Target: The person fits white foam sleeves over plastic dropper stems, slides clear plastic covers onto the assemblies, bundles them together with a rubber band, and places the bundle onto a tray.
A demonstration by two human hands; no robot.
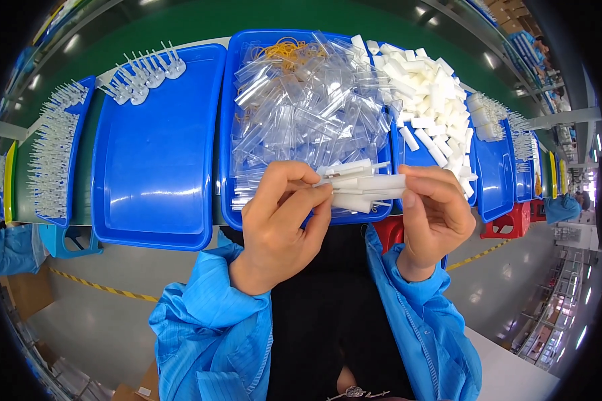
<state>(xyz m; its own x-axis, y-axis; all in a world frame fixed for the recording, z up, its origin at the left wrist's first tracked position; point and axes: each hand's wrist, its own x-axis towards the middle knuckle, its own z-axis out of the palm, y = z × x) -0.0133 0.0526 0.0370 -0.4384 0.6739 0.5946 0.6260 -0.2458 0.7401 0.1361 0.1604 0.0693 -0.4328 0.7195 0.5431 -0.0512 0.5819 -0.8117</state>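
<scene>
In front of me, above the near edge of the middle tray, my left hand (pixel 284 224) and my right hand (pixel 436 215) work close together. Thumb and finger of the right hand pinch the outer end of a white foam tube (pixel 383 182). The left fingertips are closed at the other end, on a thin, pale stem-like part that seems to run into the tube. Just beneath the hands lies a bundle of white foam pieces with thin rods (pixel 352 203), partly hidden by the fingers. A heap of clear plastic sleeves (pixel 308 113) fills the middle tray (pixel 229 134) behind them.
Yellow rubber bands (pixel 287 51) lie at the heap's far side. To the right is a pile of white foam tubes (pixel 428 87). Left, a blue tray (pixel 154 154) carries several stemmed white pieces (pixel 147 70); another tray beyond holds many more (pixel 53 154). Red stools (pixel 506 220) stand below.
</scene>
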